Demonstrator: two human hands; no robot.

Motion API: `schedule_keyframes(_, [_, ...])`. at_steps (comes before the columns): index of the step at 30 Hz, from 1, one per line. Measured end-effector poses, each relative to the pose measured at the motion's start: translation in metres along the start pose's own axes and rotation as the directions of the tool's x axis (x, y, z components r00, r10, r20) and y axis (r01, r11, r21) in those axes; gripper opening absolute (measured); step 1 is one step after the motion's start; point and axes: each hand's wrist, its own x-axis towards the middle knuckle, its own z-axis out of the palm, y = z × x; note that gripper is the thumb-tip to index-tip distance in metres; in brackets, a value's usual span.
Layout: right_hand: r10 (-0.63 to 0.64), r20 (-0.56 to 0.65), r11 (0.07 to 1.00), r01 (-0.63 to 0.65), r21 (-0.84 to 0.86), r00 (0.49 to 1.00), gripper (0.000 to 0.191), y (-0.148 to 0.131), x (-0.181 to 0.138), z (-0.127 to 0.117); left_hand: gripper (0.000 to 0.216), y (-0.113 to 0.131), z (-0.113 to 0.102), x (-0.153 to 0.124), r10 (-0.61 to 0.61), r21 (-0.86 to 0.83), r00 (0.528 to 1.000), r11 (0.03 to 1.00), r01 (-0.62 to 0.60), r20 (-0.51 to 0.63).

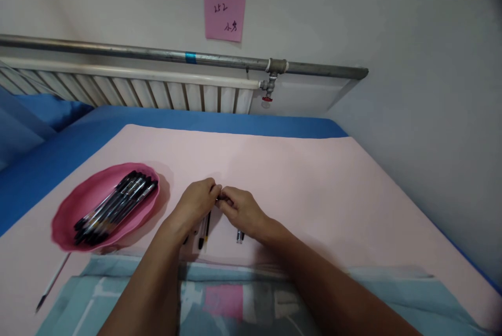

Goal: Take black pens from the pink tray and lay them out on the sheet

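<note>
Pens (pixel 117 208) with black ends lie heaped at a slant in a pink bowl (pixel 88 189) on the surface (pixel 314 184); near its lower edge, a slender pale rod (pixel 53 282) with a dark tip lies alone. The left hand (pixel 198 196) curls inward, thumb and fingers pinching a small dark piece (pixel 219 198) that is mostly hidden. Below it, loose pen parts (pixel 204 228) lie side by side. The right hand (pixel 243 209) meets the left, its fingers bent and closed on the same piece. Under its wrist lies a clear-and-black piece (pixel 239 236). The parts look light, stiff and smooth, likely to roll; mid-barrel seems the surest hold, sparing the tips.
</note>
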Motion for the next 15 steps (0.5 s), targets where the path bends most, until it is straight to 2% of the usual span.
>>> schedule_keyframes(15, [-0.001, -0.029, 0.999, -0.001, -0.046, 1.0, 0.011, 0.0032, 0.0008, 0.003, 0.03, 0.0002, -0.0008, -0.0003, -0.007, 0.045, 1.0, 0.999, 0.006, 0.012])
